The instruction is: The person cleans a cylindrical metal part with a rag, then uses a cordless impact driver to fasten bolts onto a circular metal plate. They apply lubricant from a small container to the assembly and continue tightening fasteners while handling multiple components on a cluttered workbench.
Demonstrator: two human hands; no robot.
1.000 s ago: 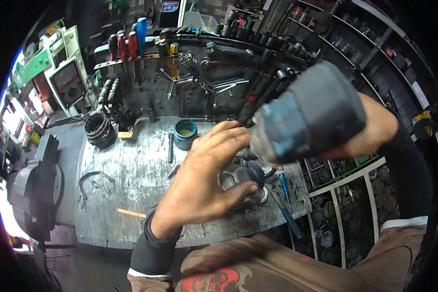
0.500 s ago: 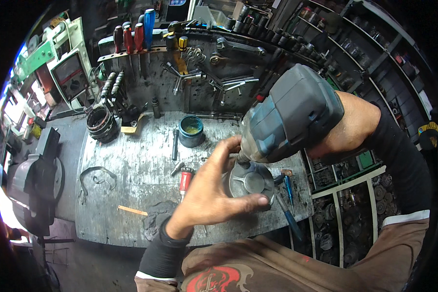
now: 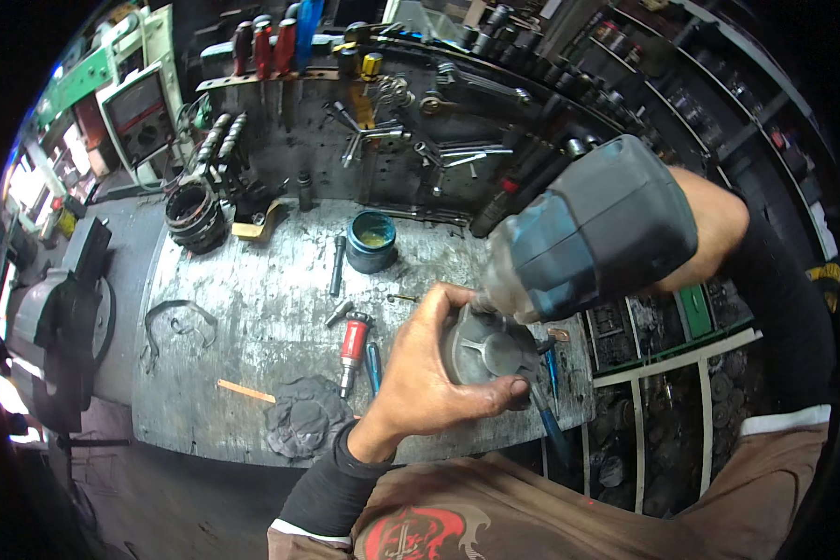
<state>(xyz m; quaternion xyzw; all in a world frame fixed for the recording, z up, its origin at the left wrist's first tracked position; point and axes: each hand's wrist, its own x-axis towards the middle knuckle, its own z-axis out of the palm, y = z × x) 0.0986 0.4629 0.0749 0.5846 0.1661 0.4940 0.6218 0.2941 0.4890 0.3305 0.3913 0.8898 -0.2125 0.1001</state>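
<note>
My left hand (image 3: 429, 383) grips a round grey metal housing (image 3: 495, 355) with raised ribs, thumb along its near side and fingers around its left. In my right hand (image 3: 709, 224) is a bulky dark grey and blue impact wrench (image 3: 607, 229), slanting down to the left. Its body hides most of my right fingers. The nose of the wrench meets the far edge of the housing, close to my left fingertips; the exact contact is hidden.
On the worn metal bench (image 3: 261, 336) lie a red-handled driver (image 3: 353, 345), a dark rag (image 3: 308, 418), a blue-handled screwdriver (image 3: 549, 425) and a socket extension (image 3: 338, 266). A blue tub (image 3: 371, 243) stands farther back. Wrenches (image 3: 481, 84) hang on the panel behind.
The wrench and both hands sit slightly farther right in the picture, as the view has shifted. My left hand still grips the housing, with the wrench nose at its edge.
</note>
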